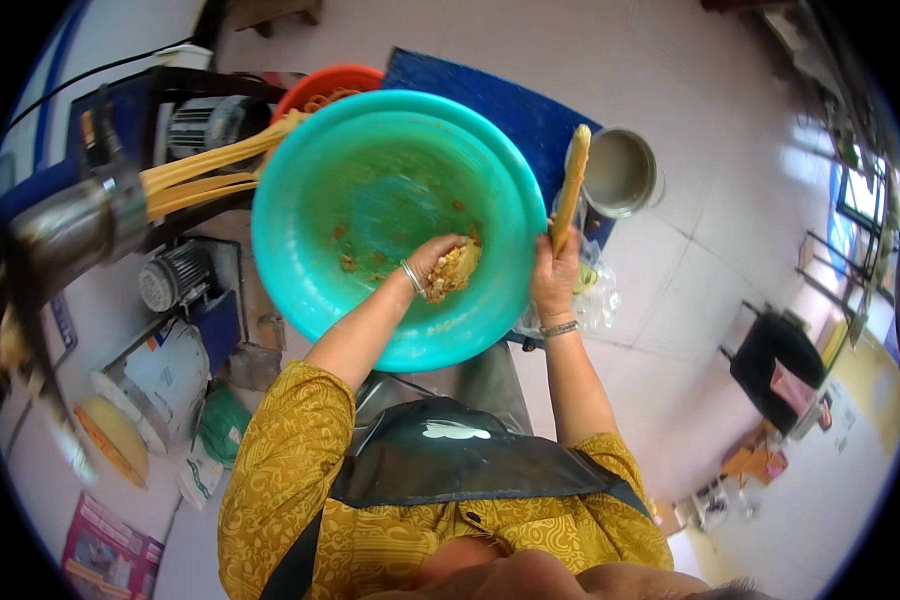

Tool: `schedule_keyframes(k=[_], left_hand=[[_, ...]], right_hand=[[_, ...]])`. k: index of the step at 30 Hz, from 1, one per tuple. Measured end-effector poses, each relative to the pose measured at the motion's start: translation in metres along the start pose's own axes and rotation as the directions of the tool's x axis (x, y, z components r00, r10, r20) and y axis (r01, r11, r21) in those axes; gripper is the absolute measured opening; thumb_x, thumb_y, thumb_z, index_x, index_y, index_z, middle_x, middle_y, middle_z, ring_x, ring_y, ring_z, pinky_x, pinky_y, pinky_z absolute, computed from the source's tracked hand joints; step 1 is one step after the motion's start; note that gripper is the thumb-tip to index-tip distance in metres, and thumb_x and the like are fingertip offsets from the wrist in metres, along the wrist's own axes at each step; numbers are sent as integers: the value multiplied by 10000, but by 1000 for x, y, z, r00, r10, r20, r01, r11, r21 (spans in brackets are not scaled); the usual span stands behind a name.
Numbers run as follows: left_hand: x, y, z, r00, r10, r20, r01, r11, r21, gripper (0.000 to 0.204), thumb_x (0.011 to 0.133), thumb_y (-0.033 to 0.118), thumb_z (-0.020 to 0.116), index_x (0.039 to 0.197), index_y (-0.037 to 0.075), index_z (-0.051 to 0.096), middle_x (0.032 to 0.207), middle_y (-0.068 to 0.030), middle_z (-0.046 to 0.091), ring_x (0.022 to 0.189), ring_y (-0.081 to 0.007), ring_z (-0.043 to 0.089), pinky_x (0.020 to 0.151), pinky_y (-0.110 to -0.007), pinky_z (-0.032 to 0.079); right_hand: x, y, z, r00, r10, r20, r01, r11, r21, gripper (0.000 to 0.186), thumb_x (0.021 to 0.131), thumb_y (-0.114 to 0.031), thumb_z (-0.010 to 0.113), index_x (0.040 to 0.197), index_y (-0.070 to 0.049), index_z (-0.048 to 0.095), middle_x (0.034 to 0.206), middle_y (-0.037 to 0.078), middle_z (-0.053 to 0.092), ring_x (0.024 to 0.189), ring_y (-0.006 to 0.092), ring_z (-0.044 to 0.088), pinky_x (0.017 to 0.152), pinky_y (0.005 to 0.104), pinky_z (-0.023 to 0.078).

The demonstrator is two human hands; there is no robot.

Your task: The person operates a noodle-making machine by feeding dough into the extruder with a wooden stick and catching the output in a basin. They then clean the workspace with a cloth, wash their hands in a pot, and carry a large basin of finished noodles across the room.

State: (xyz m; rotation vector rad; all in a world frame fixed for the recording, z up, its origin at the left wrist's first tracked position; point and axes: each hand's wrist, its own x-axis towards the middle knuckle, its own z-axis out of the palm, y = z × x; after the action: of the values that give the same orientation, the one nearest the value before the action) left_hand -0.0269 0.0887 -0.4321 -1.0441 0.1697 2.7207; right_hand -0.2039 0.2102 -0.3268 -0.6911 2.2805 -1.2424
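A large turquoise basin (pixel 505 190) is in front of me, its inner wall smeared with brownish residue and crumbs. Down inside it, my left hand (pixel 438 260) is closed around a crumbly yellow-brown lump (pixel 455 270), which looks like dough or mash. My right hand (pixel 555 270) is at the basin's right rim, with its fingers wrapped round the lower end of a thick wooden stick (pixel 573 180). The stick points up and away from me, outside the basin. Part of the left hand's fingers is hidden by the lump.
At left, a metal machine nozzle (pixel 65 222) has long yellow strands (pixel 210 160) running from it toward an orange-red basin (pixel 315 82). A blue board (pixel 470 90) lies beyond the turquoise basin. Right of it stand a pot of liquid (pixel 618 172) and a clear plastic bag (pixel 598 300).
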Motion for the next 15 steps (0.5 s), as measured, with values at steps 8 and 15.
schedule_keyframes(k=[8,15], left_hand=[[-170,28,98,983,154,-99,-166,979,-120,490,841,384,633,1201,59,565,1104,-124,653,930,-240,663,753,-395,569],[-287,38,205,910,382,160,-366,923,-119,434,885,328,552,1216,49,522,1059,-129,633,848,-236,659,689,-357,573]], right_hand=[[2,-97,-41,938,-309,155,321,945,-57,347,846,5,571,1193,18,563,1039,175,602,953,308,588,827,371,474],[-1,-295,-101,745,-524,414,390,845,366,400,890,4,549,1289,0,520,846,40,617,629,32,549,541,210,461]])
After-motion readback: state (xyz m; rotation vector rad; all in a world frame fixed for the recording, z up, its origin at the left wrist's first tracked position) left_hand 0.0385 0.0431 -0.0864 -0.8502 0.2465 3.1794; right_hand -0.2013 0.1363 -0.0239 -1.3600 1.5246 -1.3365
